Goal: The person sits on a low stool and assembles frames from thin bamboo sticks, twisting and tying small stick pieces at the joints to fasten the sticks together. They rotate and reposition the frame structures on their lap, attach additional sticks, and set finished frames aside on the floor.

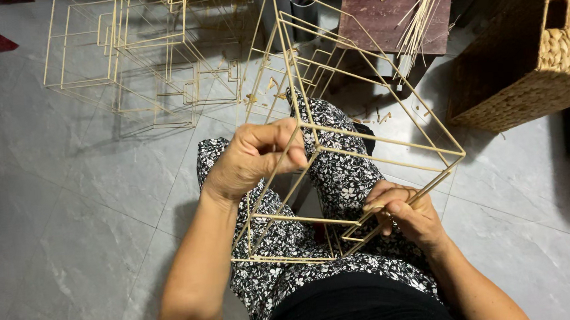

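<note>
- Bamboo-coloured sticks make up the open frame (337, 143) across the person's lap, and both hands are closed on it: the left hand (251, 159) is wrapped around an upright near the middle joint, and the right hand (405, 212) pinches a thin stick (395, 209) at about 4 o'clock of the frame.
- Probably the best way to do this bit is to keep the left fist firm but not crushing, since those sticks look like they'd snap or pop a joint if squeezed sideways.
- The right hand's fingertips look like they're doing the fine work, so short controlled nudges along the stick seem smarter than big pushes.
- Resting the frame's low edge on the patterned trousers (346, 176) looks like a good brace.
- Further out, finished frames (131, 64) sit on the grey tiled floor (68, 215) at 11 o'clock, loose sticks (422, 17) lie on a dark stool (368, 7) at 1 o'clock, and a woven basket (545, 55) sits at 2 o'clock.
</note>
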The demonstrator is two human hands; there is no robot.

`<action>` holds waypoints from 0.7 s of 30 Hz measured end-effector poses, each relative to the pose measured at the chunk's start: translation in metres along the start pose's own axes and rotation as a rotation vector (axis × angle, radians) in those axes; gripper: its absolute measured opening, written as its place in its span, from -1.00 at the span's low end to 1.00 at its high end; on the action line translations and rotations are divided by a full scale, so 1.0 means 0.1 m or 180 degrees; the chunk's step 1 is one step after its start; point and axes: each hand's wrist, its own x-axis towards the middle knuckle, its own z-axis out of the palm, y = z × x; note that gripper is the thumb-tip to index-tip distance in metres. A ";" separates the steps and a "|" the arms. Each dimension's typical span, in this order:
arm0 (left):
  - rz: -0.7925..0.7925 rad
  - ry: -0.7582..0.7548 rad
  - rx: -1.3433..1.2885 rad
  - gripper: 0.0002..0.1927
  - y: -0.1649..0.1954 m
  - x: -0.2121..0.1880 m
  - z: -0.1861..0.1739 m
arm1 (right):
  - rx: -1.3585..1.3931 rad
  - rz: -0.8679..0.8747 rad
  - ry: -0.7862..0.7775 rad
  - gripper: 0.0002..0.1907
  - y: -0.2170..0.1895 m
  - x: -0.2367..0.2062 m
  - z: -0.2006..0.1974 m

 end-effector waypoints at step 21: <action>0.0452 0.0550 -0.1086 -0.93 -0.17 0.07 0.10 | -0.0080 -0.0074 -0.0130 -0.60 0.00 0.02 -0.01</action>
